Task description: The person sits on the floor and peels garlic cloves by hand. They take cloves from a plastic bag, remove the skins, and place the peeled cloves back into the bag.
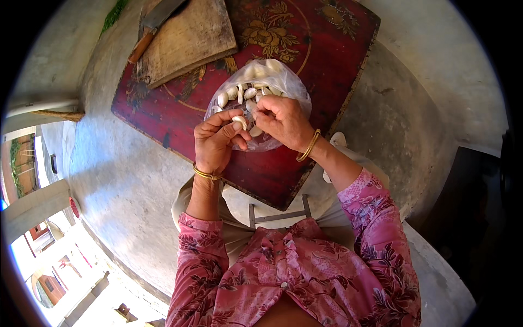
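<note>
My left hand (220, 137) holds a pale, curved piece that looks like a garlic clove (240, 121) between thumb and fingers. Close beside it, my right hand (284, 120) has its thumb and forefinger pinched together; whether something small is between them cannot be made out. Both hands are over the near part of a clear plastic bag (300, 83), whose mouth is spread open. Several more pale cloves (233, 93) lie inside the bag, some of them hidden by my right hand. The bag rests on a red table (261, 175) with gold flower patterns.
A thick wooden chopping board (192, 41) lies on the table's far left. On it is a cleaver (157, 18), its wooden handle (141, 47) jutting past the board's edge. A metal bar frame (280, 216) shows below the table's near corner. Concrete floor (122, 171) surrounds the table.
</note>
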A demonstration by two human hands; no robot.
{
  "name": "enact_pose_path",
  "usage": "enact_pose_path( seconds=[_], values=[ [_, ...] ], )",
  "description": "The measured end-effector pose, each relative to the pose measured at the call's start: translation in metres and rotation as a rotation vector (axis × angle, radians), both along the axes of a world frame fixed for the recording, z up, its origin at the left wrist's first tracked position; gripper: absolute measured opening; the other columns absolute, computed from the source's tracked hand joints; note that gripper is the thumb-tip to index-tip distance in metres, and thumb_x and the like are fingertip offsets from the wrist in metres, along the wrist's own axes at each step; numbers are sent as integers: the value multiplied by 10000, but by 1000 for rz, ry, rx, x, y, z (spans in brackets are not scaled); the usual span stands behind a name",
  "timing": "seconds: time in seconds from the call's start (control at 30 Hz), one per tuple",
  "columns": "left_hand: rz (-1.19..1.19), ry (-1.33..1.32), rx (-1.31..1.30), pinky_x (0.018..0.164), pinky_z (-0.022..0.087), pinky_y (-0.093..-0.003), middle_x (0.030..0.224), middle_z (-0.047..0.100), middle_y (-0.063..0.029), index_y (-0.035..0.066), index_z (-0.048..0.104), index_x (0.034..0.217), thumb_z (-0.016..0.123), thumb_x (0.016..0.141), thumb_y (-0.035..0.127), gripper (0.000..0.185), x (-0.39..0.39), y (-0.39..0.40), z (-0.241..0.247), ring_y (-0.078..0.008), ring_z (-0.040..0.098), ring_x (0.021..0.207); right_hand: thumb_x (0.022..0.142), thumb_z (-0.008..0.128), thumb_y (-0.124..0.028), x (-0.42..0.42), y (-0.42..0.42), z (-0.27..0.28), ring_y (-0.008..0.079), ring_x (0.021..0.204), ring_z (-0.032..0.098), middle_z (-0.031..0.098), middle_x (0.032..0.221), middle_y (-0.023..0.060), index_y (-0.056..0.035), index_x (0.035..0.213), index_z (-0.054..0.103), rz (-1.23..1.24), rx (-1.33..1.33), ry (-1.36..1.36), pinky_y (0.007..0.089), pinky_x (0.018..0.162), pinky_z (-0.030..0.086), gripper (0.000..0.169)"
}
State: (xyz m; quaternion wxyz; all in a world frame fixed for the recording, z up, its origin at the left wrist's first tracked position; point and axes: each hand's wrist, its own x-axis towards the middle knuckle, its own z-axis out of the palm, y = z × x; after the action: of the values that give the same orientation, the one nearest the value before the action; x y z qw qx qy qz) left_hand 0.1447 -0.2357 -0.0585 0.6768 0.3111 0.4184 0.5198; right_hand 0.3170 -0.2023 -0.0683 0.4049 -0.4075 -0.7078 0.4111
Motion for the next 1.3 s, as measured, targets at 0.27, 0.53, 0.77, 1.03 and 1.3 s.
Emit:
enact_pose_path(
  seconds=[0.27,0.53,0.77,1.03,1.3],
  values=[
    [26,81,53,491,518,-234,772,634,-118,-70,589,973,585,819,-32,159,1,1,-5,-156,613,601,786,597,-26,-4,-4,-1,82,589,531,548,655,42,8,775,569,71,-7,72,245,528,434,45],
    [-4,163,72,473,508,-228,754,627,-108,-69,598,961,582,824,-20,147,2,-1,-4,-152,606,585,735,602,-1,-3,-3,-1,117,560,534,541,634,54,-15,728,537,54,109,14,264,519,435,66],
    [-84,30,40,467,515,-232,790,631,-125,-71,589,1041,548,848,-4,208,-2,-1,-5,-168,614,595,728,590,6,-3,-3,0,136,550,540,540,627,63,-15,722,524,-18,114,18,269,518,440,70],
    [-95,-136,13,524,548,-248,834,627,-141,-72,569,1083,514,856,-20,239,-4,1,-2,-192,633,650,757,585,-14,1,1,2,142,552,546,528,599,70,-3,708,530,-48,73,-95,272,520,443,74],
    [-99,-126,66,464,476,-192,809,607,-93,-51,569,1103,585,785,-84,320,-3,0,-8,-132,590,605,753,597,-2,-4,-2,0,164,602,583,574,673,79,15,754,581,-40,70,12,268,560,460,23]
  ],
)
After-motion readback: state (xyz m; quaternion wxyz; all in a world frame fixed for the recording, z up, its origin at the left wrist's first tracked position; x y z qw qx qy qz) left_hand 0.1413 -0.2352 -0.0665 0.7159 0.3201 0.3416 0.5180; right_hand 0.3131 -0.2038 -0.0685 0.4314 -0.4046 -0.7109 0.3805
